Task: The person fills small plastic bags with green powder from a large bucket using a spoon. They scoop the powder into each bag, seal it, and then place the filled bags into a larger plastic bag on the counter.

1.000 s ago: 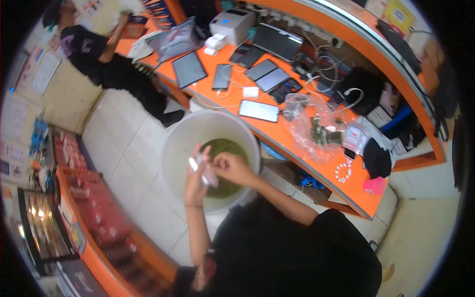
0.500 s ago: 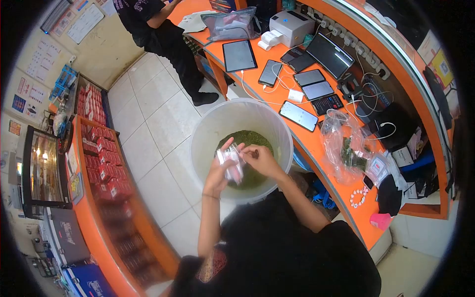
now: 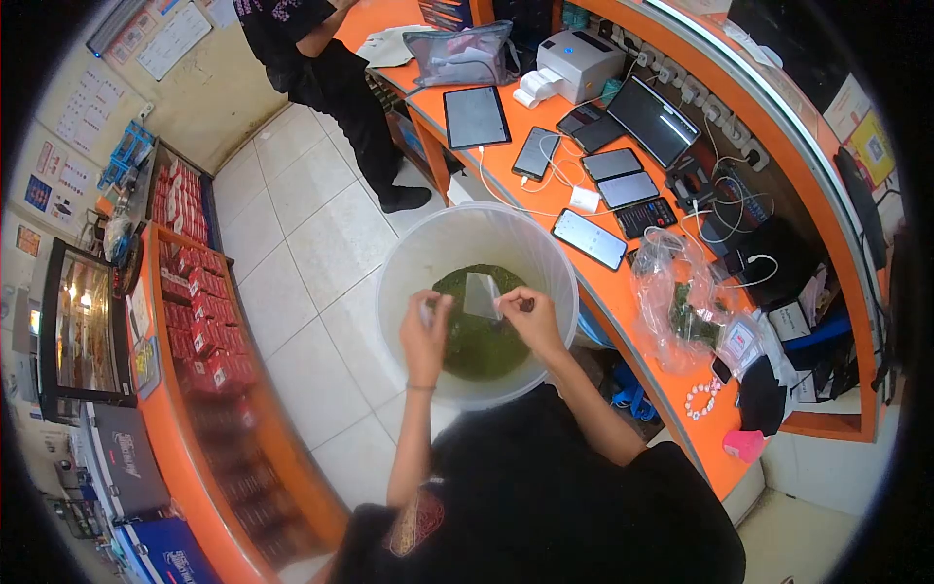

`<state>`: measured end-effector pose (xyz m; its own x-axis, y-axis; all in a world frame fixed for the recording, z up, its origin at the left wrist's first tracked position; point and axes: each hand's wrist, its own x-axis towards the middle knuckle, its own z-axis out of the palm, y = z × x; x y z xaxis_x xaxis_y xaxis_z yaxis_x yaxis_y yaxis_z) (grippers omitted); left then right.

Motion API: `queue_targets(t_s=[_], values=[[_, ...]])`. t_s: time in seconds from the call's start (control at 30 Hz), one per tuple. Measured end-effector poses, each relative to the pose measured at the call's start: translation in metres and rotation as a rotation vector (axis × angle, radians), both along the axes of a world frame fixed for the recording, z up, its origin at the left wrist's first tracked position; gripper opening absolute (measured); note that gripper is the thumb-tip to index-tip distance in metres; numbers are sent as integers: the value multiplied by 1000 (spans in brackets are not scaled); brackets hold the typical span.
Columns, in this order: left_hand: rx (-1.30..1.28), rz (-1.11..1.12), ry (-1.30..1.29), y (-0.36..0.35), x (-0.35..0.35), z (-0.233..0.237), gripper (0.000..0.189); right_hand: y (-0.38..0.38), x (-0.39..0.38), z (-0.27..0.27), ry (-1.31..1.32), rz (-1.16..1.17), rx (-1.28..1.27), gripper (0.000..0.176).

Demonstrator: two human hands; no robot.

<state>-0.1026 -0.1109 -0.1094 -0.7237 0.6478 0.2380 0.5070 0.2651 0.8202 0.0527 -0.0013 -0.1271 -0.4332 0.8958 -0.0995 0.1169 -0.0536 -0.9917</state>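
Observation:
A large translucent round tub stands below my hands, with loose green material over its bottom. Above it, my right hand pinches the right edge of a small clear plastic bag. My left hand is at the bag's left, fingers curled round something clear and shiny that looks like more plastic. Whether the left fingertips touch the small bag cannot be made out.
Right of the tub, an orange counter bears phones, a tablet, a printer and a plastic bag with green contents. Another person stands beyond the tub. Shelves of red boxes line the left.
My hands have moved apart. The bundle of clear plastic is no longer spread over my left palm, and a single small bag now hangs from my right fingers.

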Motion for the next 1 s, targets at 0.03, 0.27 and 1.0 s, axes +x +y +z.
queue_targets(t_s=[0.03, 0.27, 1.0], values=[[-17, -95, -82, 2, 10, 5, 19, -5, -2, -2, 46, 45, -6, 10], [-53, -211, -792, 4, 23, 11, 22, -15, -8, -2, 214, 246, -145, 14], [-137, -266, 110, -5, 24, 8, 17, -22, -4, 0, -229, 239, 441, 16]])
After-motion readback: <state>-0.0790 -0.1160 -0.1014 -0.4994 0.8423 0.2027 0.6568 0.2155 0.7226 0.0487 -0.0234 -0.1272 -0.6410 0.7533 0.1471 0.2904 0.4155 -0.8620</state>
